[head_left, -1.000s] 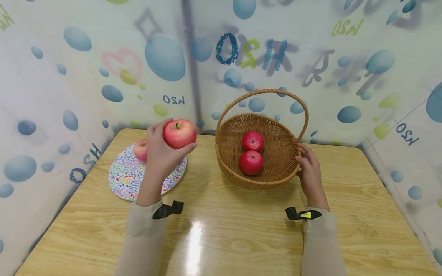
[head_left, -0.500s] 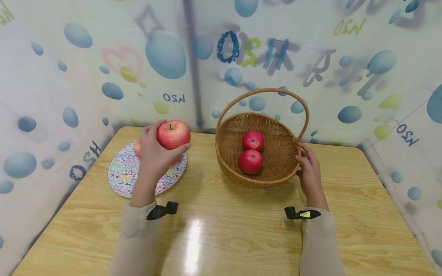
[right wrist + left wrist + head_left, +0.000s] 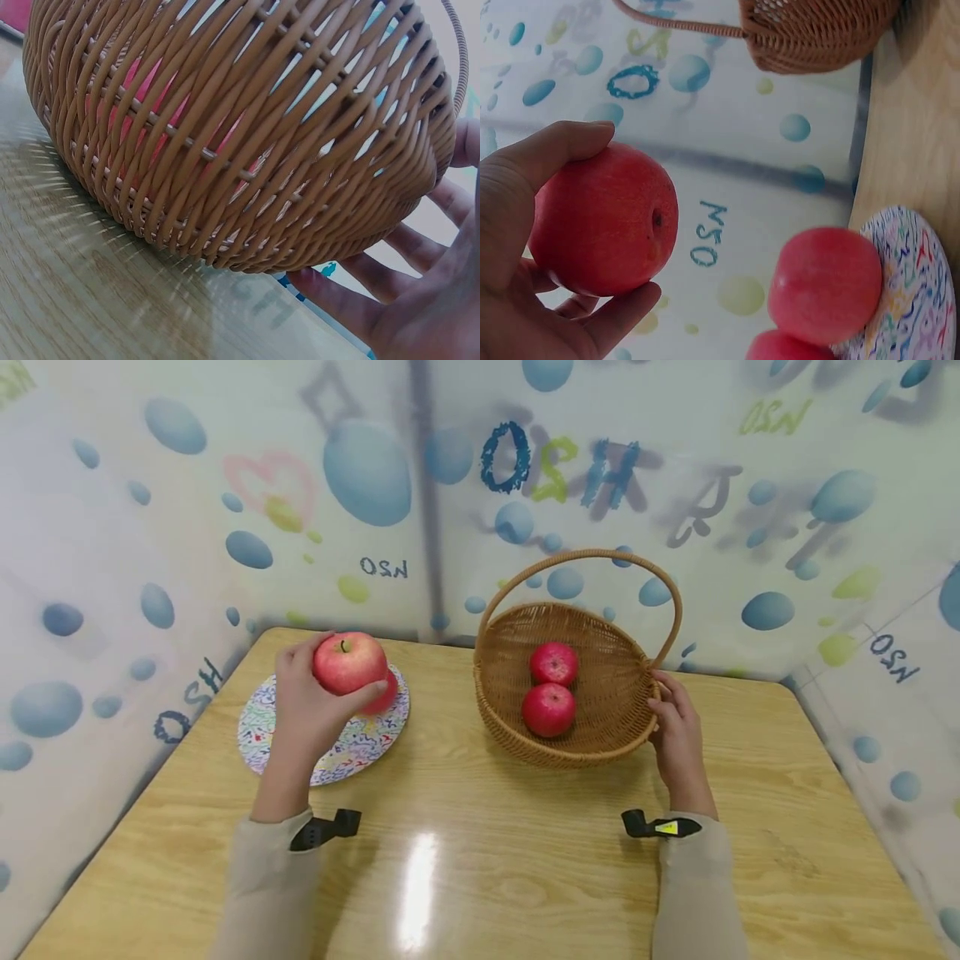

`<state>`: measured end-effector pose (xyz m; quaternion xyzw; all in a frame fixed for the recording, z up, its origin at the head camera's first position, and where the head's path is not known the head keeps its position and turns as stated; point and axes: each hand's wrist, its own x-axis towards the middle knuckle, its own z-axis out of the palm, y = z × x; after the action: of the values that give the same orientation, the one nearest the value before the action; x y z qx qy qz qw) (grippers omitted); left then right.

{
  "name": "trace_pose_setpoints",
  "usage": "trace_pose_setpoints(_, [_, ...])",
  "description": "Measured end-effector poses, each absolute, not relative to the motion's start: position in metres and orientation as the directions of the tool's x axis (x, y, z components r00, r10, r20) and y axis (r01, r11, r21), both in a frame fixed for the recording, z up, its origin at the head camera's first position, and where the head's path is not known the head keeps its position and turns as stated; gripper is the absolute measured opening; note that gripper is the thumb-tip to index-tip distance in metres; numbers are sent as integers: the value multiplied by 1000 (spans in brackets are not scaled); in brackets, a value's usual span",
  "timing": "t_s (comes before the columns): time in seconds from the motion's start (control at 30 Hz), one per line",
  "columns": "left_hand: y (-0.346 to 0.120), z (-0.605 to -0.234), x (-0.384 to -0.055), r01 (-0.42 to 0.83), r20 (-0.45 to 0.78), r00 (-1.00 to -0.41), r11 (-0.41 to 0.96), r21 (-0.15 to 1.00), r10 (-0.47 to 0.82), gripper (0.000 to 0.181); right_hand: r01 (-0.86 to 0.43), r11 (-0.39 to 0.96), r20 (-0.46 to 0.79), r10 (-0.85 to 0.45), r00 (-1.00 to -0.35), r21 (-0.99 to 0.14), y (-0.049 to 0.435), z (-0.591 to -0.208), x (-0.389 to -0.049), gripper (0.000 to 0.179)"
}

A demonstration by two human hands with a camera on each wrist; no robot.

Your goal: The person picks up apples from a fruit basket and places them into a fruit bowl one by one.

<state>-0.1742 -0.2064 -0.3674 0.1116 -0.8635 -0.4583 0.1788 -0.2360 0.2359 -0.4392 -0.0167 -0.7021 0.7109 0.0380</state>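
Note:
Raised over the patterned round plate [image 3: 360, 750], my left hand [image 3: 307, 710] grips a pinkish-red apple [image 3: 351, 663], thumb on one side and fingers on the other. Below and behind it, another apple [image 3: 384, 695] shows on the plate. The left wrist view has two apples there, one whole [image 3: 825, 283] and one cut off by the frame's bottom edge. My right hand [image 3: 678, 743] holds the right rim of a brown wicker basket [image 3: 566, 758] near the handle's base. Inside the basket, two red apples [image 3: 555, 663] touch each other.
The basket's tall arched handle [image 3: 581, 554] rises in front of the printed wall [image 3: 465, 560]. Plate and basket stand apart on the wooden table [image 3: 480, 860], plate to the left. The wall closes off the table's back and sides.
My left hand has carried its apple leftward and slightly lower, from the plate's right edge to above the plate. The right hand keeps its hold; the basket stays put.

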Motion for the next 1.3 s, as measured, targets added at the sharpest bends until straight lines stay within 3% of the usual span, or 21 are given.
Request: trace_pose_setpoints(1.3, [-262,-383,-171,-219,111,-850,537,814,-515,94,7,15,-6,74,-997,-1000,234,-436,-236,47])
